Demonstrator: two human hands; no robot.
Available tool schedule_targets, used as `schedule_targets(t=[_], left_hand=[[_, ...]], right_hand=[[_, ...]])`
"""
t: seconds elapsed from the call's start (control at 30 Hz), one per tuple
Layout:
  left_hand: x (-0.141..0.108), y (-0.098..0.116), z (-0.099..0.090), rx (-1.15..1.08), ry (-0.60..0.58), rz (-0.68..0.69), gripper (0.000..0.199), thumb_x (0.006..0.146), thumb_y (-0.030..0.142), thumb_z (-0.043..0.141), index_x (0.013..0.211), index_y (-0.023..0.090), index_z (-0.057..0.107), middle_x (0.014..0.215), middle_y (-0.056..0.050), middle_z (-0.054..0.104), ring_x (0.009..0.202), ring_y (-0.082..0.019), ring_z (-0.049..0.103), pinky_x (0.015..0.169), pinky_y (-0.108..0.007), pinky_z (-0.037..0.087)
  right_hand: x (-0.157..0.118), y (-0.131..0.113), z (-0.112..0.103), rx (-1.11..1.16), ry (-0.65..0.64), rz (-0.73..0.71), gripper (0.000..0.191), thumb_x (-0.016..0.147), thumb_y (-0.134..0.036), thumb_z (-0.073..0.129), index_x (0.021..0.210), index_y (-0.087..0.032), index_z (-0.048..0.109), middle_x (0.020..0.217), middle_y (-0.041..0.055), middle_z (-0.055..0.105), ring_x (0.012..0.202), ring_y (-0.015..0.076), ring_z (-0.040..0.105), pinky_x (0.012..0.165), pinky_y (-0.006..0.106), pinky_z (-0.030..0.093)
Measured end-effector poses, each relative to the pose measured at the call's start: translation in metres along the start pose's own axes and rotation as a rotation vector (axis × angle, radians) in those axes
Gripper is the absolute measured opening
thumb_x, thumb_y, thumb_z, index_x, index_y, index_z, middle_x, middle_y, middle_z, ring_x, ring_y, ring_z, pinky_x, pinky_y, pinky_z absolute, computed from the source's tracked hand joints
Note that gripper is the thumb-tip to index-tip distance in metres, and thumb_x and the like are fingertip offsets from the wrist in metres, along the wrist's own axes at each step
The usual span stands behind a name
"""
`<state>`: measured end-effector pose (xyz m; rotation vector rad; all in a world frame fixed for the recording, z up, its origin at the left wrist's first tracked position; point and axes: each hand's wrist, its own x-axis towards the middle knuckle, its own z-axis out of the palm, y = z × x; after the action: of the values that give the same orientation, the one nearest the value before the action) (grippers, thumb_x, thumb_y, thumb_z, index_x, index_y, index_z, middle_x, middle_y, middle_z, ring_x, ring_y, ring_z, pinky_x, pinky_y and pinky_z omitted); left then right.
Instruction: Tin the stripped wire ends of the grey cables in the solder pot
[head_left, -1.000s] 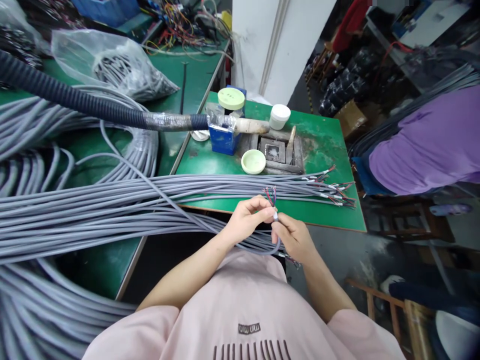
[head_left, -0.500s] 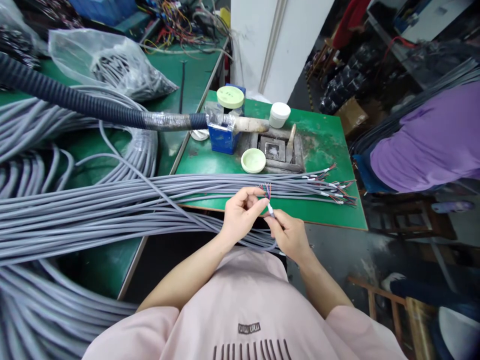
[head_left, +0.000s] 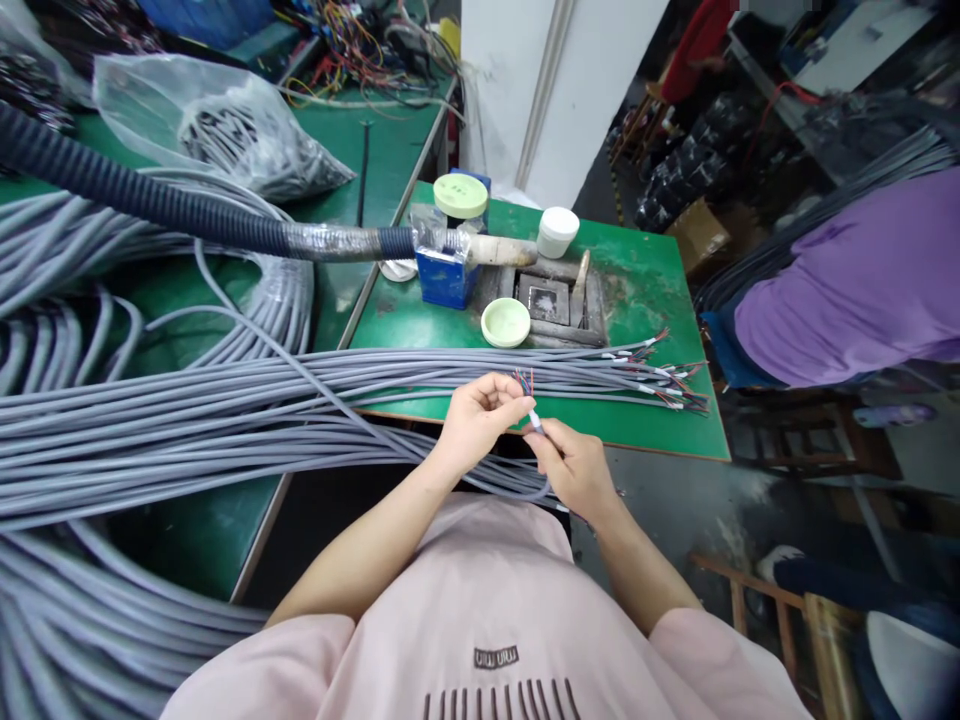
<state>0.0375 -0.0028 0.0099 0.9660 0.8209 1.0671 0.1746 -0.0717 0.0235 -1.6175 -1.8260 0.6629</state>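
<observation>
Between my hands is the end of one grey cable (head_left: 535, 423) with a white band near its tip. Thin coloured wires (head_left: 526, 380) fan out upward from it. My left hand (head_left: 486, 418) pinches at the base of these wires with thumb and fingers. Just below, my right hand (head_left: 574, 465) grips the cable's grey jacket. Behind my hands a thick bundle of grey cables (head_left: 375, 375) lies across the green table (head_left: 634, 428). Their stripped ends (head_left: 671, 385) with white bands and bare coloured wires point right.
A blue box (head_left: 444, 278) supports a black corrugated hose (head_left: 225, 220). Near its nozzle are a square metal pot (head_left: 546, 300), a pale green dish (head_left: 505, 322) and a white tub (head_left: 557, 232). Coiled cables (head_left: 112, 570) fill the left. A person in purple (head_left: 885, 270) is at the right.
My hands and the cable end have shifted very slightly left in view, and the coloured wires sit a little differently at my left fingertips. The grip looks the same.
</observation>
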Motion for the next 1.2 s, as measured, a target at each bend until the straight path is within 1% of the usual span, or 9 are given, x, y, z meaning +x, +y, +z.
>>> schedule_targets(t=[0.13,0.27,0.37,0.5,0.6,0.77,0.87,1.07,1.2], left_hand=[[-0.007,-0.012,0.003,0.067,0.139,0.179,0.023,0.071,0.032,0.073,0.068,0.016,0.057,0.052,0.006,0.053,0.043,-0.005,0.045,0.042,-0.016,0.038],[-0.012,-0.022,0.002,0.409,0.183,0.607,0.009,0.077,0.021,0.067,0.072,0.017,0.060,0.053,0.006,0.054,0.045,-0.005,0.045,0.047,-0.017,0.038],[-0.012,-0.023,-0.001,0.673,0.104,0.927,0.007,0.077,0.013,0.064,0.073,0.018,0.060,0.050,0.006,0.052,0.046,-0.006,0.044,0.049,-0.019,0.036],[-0.008,-0.023,-0.003,0.774,0.097,1.079,0.008,0.078,0.012,0.061,0.073,0.018,0.060,0.048,0.005,0.052,0.044,-0.007,0.042,0.049,-0.022,0.034],[-0.009,-0.026,-0.001,0.691,0.014,0.968,0.010,0.079,0.019,0.062,0.069,0.020,0.063,0.047,0.005,0.053,0.044,-0.008,0.044,0.050,-0.022,0.035],[-0.018,-0.029,0.013,0.217,-0.033,0.444,0.017,0.079,0.031,0.065,0.069,0.018,0.064,0.054,0.000,0.061,0.049,-0.010,0.054,0.052,-0.023,0.042],[-0.019,-0.024,0.018,-0.018,-0.022,0.225,0.026,0.073,0.039,0.071,0.067,0.016,0.060,0.053,0.000,0.061,0.046,-0.009,0.053,0.047,-0.022,0.041],[-0.013,-0.016,0.013,-0.080,-0.013,0.092,0.039,0.063,0.048,0.077,0.066,0.016,0.057,0.049,0.005,0.054,0.042,-0.006,0.046,0.044,-0.019,0.038],[-0.010,-0.024,0.009,-0.103,-0.008,0.108,0.040,0.066,0.049,0.075,0.067,0.016,0.053,0.050,0.006,0.052,0.044,-0.005,0.046,0.045,-0.018,0.038]], right_hand=[[0.003,-0.002,0.000,0.239,-0.027,0.103,0.020,0.091,-0.031,0.048,0.085,-0.020,0.064,0.052,-0.0047,0.054,0.049,0.0092,0.049,0.053,0.022,0.037],[0.006,0.004,0.006,0.616,-0.081,0.220,0.024,0.089,-0.037,0.051,0.101,-0.020,0.063,0.046,-0.0067,0.052,0.039,0.0082,0.042,0.044,0.021,0.031],[0.009,0.010,0.012,0.948,-0.106,0.288,0.025,0.086,-0.043,0.056,0.089,-0.019,0.063,0.040,-0.0072,0.049,0.035,0.0068,0.035,0.040,0.021,0.027],[0.014,0.010,0.018,1.171,-0.098,0.359,0.023,0.080,-0.040,0.063,0.075,-0.018,0.062,0.035,-0.0084,0.042,0.033,0.0054,0.030,0.040,0.020,0.027],[0.016,0.005,0.016,1.199,-0.040,0.398,0.018,0.073,-0.035,0.066,0.079,-0.018,0.066,0.037,-0.0077,0.043,0.036,0.0062,0.034,0.042,0.020,0.031],[0.017,0.005,0.012,1.019,0.161,0.377,0.017,0.067,-0.035,0.067,0.074,-0.019,0.071,0.047,-0.0036,0.051,0.043,0.0092,0.045,0.045,0.023,0.038],[0.015,0.009,0.007,0.832,0.243,0.223,0.016,0.070,-0.033,0.069,0.079,-0.021,0.074,0.057,-0.0015,0.058,0.049,0.0110,0.050,0.049,0.026,0.043],[0.017,0.011,-0.007,0.394,0.294,-0.073,0.006,0.078,-0.022,0.067,0.078,-0.023,0.073,0.077,0.0026,0.070,0.071,0.0158,0.062,0.065,0.030,0.050],[0.025,0.007,-0.007,0.278,0.250,-0.086,0.011,0.083,-0.026,0.062,0.076,-0.022,0.069,0.076,0.0023,0.067,0.069,0.0150,0.061,0.065,0.029,0.049]])
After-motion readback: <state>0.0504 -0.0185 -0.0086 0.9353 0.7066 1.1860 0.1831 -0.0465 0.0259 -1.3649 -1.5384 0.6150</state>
